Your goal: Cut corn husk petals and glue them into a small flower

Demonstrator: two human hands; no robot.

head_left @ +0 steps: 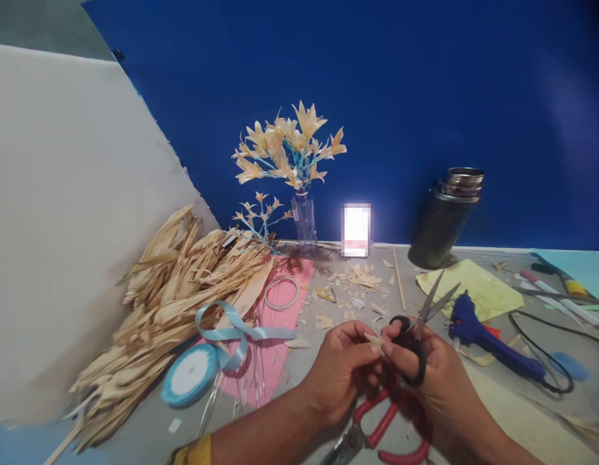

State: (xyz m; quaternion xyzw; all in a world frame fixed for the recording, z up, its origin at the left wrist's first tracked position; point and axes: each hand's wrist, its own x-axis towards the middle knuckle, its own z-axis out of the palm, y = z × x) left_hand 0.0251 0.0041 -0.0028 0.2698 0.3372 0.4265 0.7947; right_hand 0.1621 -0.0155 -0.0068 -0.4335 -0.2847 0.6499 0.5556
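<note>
Two hands together pinch one small, pale, pointed piece, apparently dried husk.

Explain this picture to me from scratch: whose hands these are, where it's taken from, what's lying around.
No machine here: a camera worn on a person's head looks forward and down at their bare hands. The left hand and right hand pinch a small pale piece; the right also holds black-handled scissors. Red-handled scissors lie below. On the grey surface, dried husks and blue ribbon lie left, a blue glue gun right. Behind stand a flask and a clear bottle holding pale flowers.
</note>
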